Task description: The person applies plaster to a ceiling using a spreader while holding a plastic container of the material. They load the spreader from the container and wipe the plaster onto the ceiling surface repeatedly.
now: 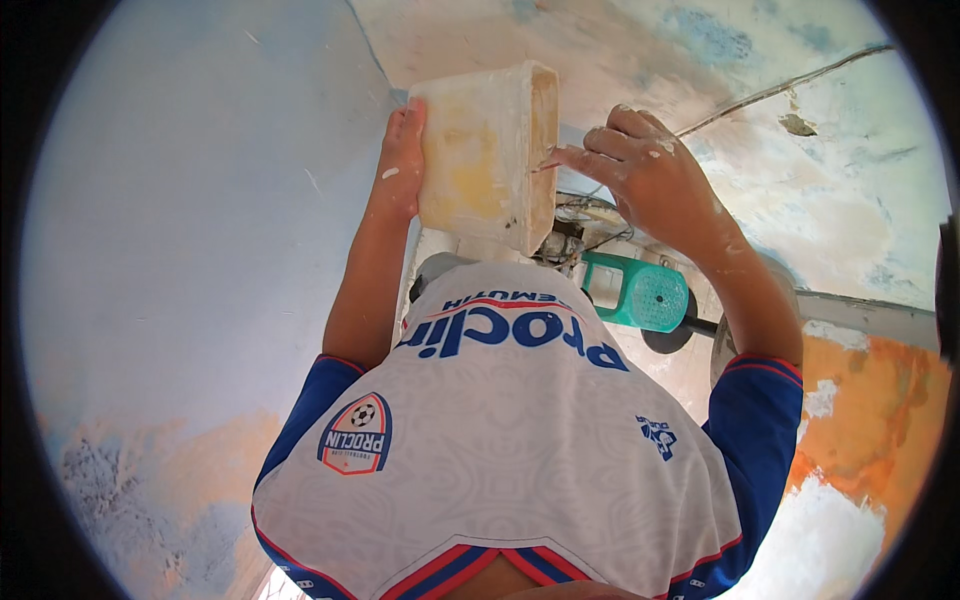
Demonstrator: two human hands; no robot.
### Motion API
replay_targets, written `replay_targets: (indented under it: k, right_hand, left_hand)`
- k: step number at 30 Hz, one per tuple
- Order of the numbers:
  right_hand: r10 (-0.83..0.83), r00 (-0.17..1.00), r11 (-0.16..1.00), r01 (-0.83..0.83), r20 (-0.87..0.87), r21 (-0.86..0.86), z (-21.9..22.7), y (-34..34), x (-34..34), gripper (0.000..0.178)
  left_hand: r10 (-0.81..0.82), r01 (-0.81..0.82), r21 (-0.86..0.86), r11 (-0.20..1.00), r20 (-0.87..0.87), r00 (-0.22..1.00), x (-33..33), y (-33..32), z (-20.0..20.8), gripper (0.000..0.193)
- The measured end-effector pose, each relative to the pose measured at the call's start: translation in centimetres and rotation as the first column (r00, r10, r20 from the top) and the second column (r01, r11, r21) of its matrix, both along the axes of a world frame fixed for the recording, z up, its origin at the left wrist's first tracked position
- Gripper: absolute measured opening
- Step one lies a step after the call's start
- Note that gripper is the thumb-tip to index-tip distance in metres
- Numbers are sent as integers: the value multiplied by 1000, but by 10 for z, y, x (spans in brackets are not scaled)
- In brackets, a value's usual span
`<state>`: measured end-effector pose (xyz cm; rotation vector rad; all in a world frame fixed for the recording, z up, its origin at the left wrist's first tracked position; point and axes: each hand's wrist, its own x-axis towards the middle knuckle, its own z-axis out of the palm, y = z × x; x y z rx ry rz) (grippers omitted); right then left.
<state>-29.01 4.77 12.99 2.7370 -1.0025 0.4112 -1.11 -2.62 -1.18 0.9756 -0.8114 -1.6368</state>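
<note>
My left hand [404,150] grips a boxy, whitish plastic container [465,160] by its left end. The container lies tipped on its side, its open mouth facing right, with yellowish patches showing through the wall and white smears along the rim. My right hand [640,165] is at the mouth. One digit stretches out to the rim and seems to touch it, while the other fingers are loosely bent apart from it. White paste marks dot both hands and the right forearm. Nothing shows in the right hand. What the container holds inside is hidden.
Below the hands is a green plastic stool [655,297], beside a dark round object [668,338]. A tangle of wires [600,220] sits behind the container. A pale blue wall [200,200] rises on the left; a patchy wall with a cable [790,85] is on the right.
</note>
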Motion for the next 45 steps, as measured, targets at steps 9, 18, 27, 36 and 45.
replay_targets:
  k: [9,18,27,36,45]
  right_hand:
    - [-234,967,970,239,-100,45,1,3,6,48]
    - [-385,918,889,340,99,306,-5,-30,-4,35]
    - [-405,895,825,270,186,497,-13,-40,-17,27]
    - [-537,832,664,313,142,679,-19,-29,-22,30]
    - [-531,841,692,362,101,625,-21,-10,-13,30]
  left_hand:
    - [-157,161,11,987,-152,976,0,-16,-17,61]
    - [-105,111,50,993,-107,989,-1,-17,-20,65]
    - [-124,128,32,991,-105,987,-1,-16,-26,67]
    - [-130,148,98,984,-163,978,-10,-7,-2,61]
    - [-94,93,-14,996,-215,972,-18,1,3,68]
